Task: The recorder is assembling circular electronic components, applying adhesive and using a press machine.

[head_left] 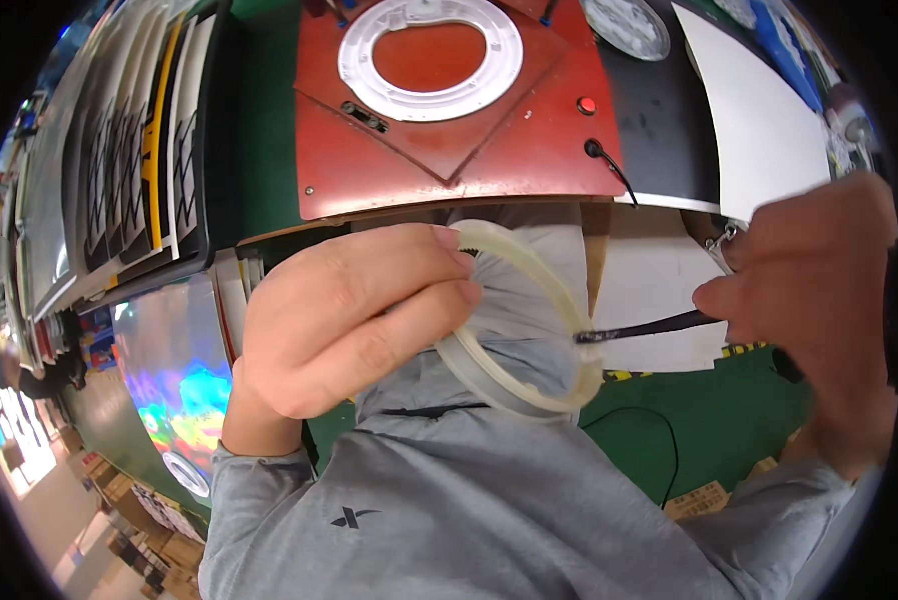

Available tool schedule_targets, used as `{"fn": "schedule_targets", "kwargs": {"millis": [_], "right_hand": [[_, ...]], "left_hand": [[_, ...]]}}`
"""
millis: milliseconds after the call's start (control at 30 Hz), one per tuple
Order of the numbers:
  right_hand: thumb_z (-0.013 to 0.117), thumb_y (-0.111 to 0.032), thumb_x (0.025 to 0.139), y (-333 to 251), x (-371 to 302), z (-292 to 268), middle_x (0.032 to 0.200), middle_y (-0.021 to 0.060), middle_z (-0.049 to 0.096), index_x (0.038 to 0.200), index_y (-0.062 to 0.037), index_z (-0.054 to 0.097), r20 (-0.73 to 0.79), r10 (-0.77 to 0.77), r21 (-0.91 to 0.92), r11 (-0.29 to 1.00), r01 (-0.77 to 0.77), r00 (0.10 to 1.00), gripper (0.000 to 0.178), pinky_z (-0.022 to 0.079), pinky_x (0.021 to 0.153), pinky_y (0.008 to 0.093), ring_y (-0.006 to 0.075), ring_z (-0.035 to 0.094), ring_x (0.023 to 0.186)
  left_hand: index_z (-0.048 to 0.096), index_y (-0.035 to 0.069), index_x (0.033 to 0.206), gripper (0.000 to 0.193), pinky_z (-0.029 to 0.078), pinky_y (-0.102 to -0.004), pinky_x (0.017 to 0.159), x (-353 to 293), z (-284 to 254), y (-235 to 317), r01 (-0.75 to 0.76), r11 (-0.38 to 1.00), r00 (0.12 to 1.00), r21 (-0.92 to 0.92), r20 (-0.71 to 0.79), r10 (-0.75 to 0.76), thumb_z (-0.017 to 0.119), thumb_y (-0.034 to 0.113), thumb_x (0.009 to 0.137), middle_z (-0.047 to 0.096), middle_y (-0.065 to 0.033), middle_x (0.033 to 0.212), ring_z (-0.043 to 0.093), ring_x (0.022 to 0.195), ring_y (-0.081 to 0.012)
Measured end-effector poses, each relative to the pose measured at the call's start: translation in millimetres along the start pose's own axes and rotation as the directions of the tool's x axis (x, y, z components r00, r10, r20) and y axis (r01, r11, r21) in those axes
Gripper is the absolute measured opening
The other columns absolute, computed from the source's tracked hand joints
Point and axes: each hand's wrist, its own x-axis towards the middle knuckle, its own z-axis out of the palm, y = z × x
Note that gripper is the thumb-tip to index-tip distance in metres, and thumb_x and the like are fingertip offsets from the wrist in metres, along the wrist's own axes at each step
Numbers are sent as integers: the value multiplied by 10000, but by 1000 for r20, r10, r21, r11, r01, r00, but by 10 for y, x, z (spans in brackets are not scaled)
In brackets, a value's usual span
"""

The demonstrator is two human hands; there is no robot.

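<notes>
My left hand (354, 315) pinches a pale, translucent ring (494, 385) by its left side, thumb and fingers closed on the rim. The ring is held tilted above my lap. My right hand (804, 285) grips a thin black stick-like tool (659, 326), whose dark tip meets the ring's right side. The tip's exact kind is not clear. Beyond both hands, a white plastic ring (504, 60) lies on a red fixture board (529, 160).
On the fixture are a red button (586, 105) and a black cable (614, 172). A clear round dish (629, 28) and a white sheet (754, 110) are at the far right. Upright trays (119, 140) stand left. A shiny iridescent sheet (174, 350) sits below them.
</notes>
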Motion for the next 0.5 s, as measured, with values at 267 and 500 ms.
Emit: {"fn": "schedule_targets", "kwargs": {"millis": [267,500], "right_hand": [[577,-123,1108,885,-619,416,884,26,659,1278,69,699,3,602,820,455,-347,799,284,429,536,161,-10,513,641],[624,-202,1111,955,-517,1665,1062,26,720,1393,-15,639,-232,945,916,292,-276,229,338,399,617,172,25,507,709]], "left_hand": [[736,-50,1033,327,635,-422,831,-62,-54,-117,9,1000,999,-15,-32,-10,841,43,737,754,-214,1053,766,996,-390],[746,-28,1079,334,617,-416,853,-176,-91,-142,192,981,976,-9,-102,-191,806,-21,750,774,-178,1055,765,987,-348]]}}
